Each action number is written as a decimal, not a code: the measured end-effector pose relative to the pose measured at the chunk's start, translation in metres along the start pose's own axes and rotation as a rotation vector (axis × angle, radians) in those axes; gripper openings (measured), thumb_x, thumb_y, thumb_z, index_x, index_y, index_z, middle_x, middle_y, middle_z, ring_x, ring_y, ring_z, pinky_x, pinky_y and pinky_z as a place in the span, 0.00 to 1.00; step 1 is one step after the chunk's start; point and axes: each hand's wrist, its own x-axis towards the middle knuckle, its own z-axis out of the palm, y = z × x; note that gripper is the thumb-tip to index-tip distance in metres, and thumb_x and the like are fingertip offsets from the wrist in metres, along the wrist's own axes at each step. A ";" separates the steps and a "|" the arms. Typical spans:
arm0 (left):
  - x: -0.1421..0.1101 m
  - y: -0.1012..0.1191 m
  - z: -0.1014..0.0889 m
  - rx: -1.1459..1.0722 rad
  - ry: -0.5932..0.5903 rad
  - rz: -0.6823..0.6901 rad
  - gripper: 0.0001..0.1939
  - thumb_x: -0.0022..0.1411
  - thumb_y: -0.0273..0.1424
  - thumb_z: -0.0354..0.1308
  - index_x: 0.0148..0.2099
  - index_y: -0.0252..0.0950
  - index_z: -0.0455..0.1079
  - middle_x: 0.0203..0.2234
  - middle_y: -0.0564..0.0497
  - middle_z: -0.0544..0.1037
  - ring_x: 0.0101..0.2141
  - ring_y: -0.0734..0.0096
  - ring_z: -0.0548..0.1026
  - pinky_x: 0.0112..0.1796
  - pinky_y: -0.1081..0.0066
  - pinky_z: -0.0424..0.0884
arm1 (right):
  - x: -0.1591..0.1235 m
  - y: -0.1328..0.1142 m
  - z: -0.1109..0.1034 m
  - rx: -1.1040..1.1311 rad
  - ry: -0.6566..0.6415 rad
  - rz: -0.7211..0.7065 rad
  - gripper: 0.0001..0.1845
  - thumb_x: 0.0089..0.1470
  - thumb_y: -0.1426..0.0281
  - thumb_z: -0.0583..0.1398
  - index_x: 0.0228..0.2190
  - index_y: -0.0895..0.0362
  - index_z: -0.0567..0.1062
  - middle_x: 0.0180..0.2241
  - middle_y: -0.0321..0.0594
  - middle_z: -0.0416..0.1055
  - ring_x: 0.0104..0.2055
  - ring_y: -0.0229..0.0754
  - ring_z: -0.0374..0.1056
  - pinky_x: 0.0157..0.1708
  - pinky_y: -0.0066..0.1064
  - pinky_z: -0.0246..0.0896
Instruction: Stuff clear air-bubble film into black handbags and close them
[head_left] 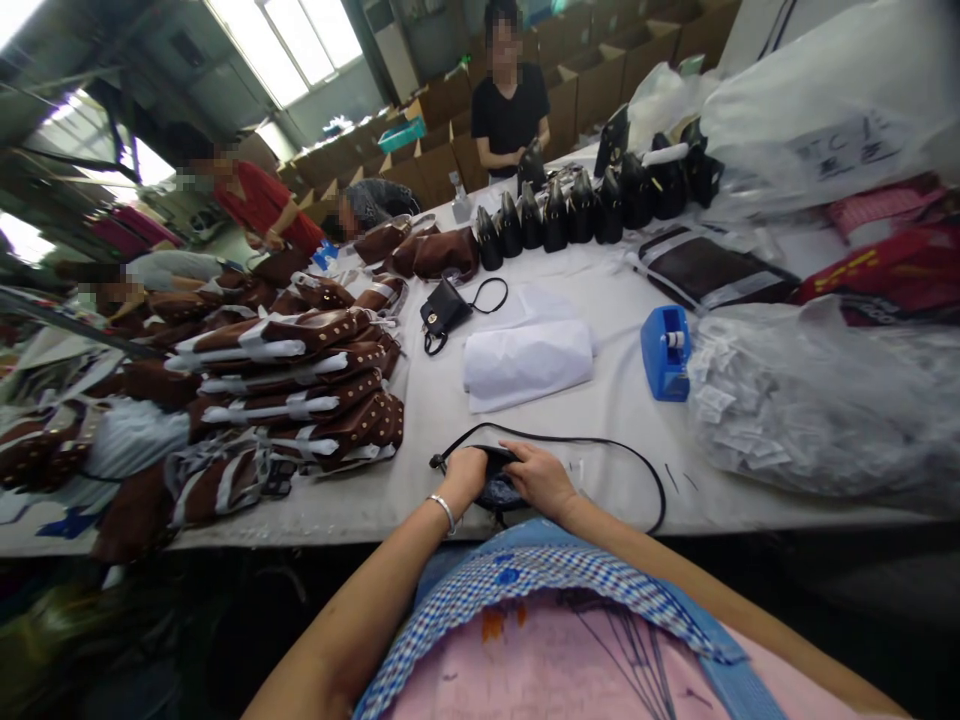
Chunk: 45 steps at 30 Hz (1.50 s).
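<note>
From here, the small black bag point(501, 490) sits by the near edge of the counter point(431, 395), right between left hand point(465, 474) and right hand point(541, 480), both gripping its opened mouth, long axis unclear.

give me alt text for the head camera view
A person's left hand and right hand hold a strapped black bag at a white table's near edge. Brown studded bags are stacked left, a blue tape dispenser stands right, and black handbags line the far side.
</note>
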 end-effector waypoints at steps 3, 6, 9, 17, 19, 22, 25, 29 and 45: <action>-0.010 -0.001 -0.002 0.012 0.053 0.024 0.11 0.65 0.27 0.50 0.42 0.32 0.73 0.39 0.41 0.79 0.42 0.58 0.77 0.42 0.66 0.72 | -0.002 -0.001 -0.006 -0.067 0.011 0.113 0.11 0.53 0.75 0.59 0.37 0.55 0.80 0.60 0.46 0.63 0.56 0.52 0.63 0.53 0.43 0.63; -0.021 -0.005 -0.004 0.011 0.085 0.086 0.11 0.67 0.30 0.49 0.47 0.36 0.70 0.40 0.45 0.79 0.41 0.62 0.77 0.40 0.68 0.71 | -0.002 0.000 -0.008 -0.100 0.012 0.176 0.14 0.53 0.77 0.59 0.40 0.54 0.79 0.60 0.48 0.62 0.57 0.54 0.63 0.52 0.46 0.63; -0.030 -0.008 -0.006 0.013 0.091 0.128 0.12 0.69 0.32 0.49 0.51 0.37 0.67 0.40 0.45 0.78 0.40 0.63 0.77 0.39 0.69 0.71 | -0.002 0.006 -0.008 -0.046 -0.006 0.187 0.15 0.54 0.76 0.59 0.43 0.54 0.79 0.58 0.49 0.64 0.56 0.55 0.65 0.53 0.47 0.63; -0.062 0.006 -0.006 -0.009 0.178 0.101 0.09 0.67 0.25 0.48 0.46 0.37 0.67 0.41 0.47 0.76 0.40 0.66 0.76 0.39 0.70 0.71 | -0.023 0.027 -0.013 0.283 0.066 -0.106 0.22 0.53 0.80 0.57 0.48 0.53 0.76 0.62 0.48 0.59 0.62 0.48 0.58 0.60 0.44 0.57; -0.061 0.004 -0.003 -0.019 0.192 0.043 0.10 0.67 0.24 0.47 0.45 0.37 0.67 0.41 0.47 0.76 0.41 0.65 0.76 0.40 0.70 0.70 | -0.027 0.026 -0.013 0.234 0.096 -0.157 0.22 0.51 0.82 0.58 0.44 0.51 0.78 0.62 0.46 0.57 0.64 0.51 0.54 0.60 0.48 0.55; -0.049 -0.006 0.002 -0.041 0.156 -0.102 0.12 0.68 0.23 0.44 0.45 0.35 0.68 0.39 0.46 0.77 0.39 0.64 0.77 0.37 0.69 0.71 | -0.025 0.019 -0.014 0.136 0.066 -0.197 0.19 0.49 0.81 0.60 0.40 0.51 0.80 0.64 0.45 0.55 0.65 0.54 0.52 0.60 0.51 0.55; -0.044 -0.014 0.001 -0.054 0.115 -0.144 0.12 0.68 0.23 0.44 0.43 0.33 0.70 0.35 0.44 0.78 0.36 0.63 0.78 0.35 0.70 0.71 | -0.019 0.009 -0.016 0.054 0.004 -0.165 0.16 0.51 0.79 0.60 0.40 0.53 0.80 0.63 0.48 0.57 0.65 0.55 0.51 0.60 0.51 0.55; -0.061 -0.007 -0.008 -0.108 0.231 -0.050 0.13 0.69 0.25 0.45 0.50 0.37 0.68 0.43 0.44 0.77 0.43 0.66 0.76 0.40 0.71 0.70 | -0.016 0.003 -0.015 0.076 0.016 -0.082 0.14 0.56 0.72 0.59 0.43 0.54 0.79 0.60 0.50 0.61 0.62 0.54 0.56 0.60 0.49 0.56; -0.041 0.018 0.006 -0.116 0.028 0.124 0.20 0.67 0.24 0.48 0.60 0.33 0.62 0.48 0.39 0.74 0.43 0.60 0.76 0.42 0.65 0.72 | -0.019 0.003 -0.021 -0.020 -0.149 -0.133 0.28 0.50 0.57 0.66 0.50 0.57 0.74 0.64 0.55 0.54 0.64 0.58 0.52 0.61 0.49 0.53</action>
